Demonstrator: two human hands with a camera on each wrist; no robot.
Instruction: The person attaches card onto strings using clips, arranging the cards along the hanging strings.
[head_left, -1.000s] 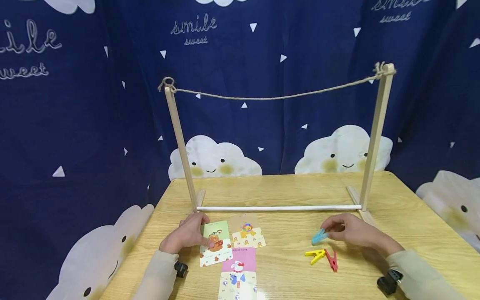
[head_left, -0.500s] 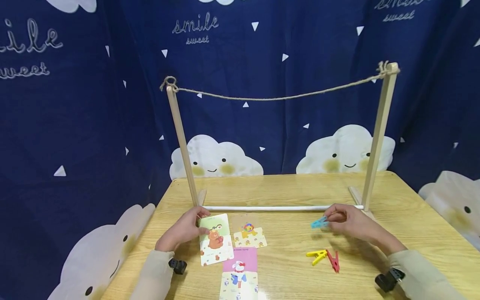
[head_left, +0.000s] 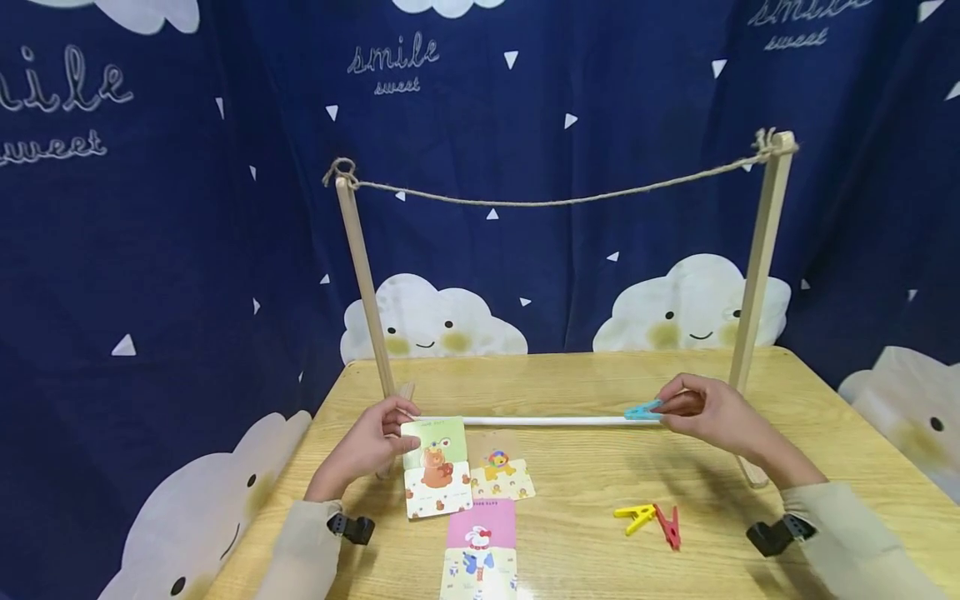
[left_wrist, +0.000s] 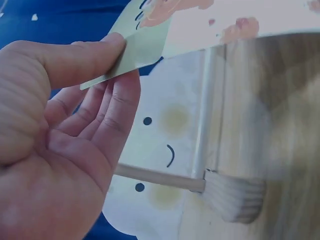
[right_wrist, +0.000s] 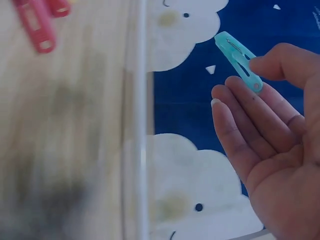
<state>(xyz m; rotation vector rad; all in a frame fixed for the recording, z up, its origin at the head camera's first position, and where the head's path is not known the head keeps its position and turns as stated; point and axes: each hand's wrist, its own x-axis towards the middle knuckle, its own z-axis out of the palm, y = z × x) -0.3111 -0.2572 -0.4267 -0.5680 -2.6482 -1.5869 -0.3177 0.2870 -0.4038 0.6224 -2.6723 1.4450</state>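
Your left hand [head_left: 372,442] pinches the green bear card [head_left: 436,467] by its edge, lifted off the surface [head_left: 585,533]. Your right hand [head_left: 708,414] pinches the blue clothespin [head_left: 642,410] between thumb and fingers, raised above the yellow clothespin [head_left: 633,517] and red clothespin [head_left: 667,527].

Green bear card [head_left: 435,467] tilted, lifted off the table — blue clothespin [head_left: 642,410] aloft, level.

A dark blue curtain [head_left: 150,250] hangs behind and to both sides, printed with smiling white clouds, small white triangles and the words "smile sweet" (repeated across the top). In front of it stands a light wooden counter [head_left: 570,379] with visible grain, evenly lit, with soft shadows on its near half.
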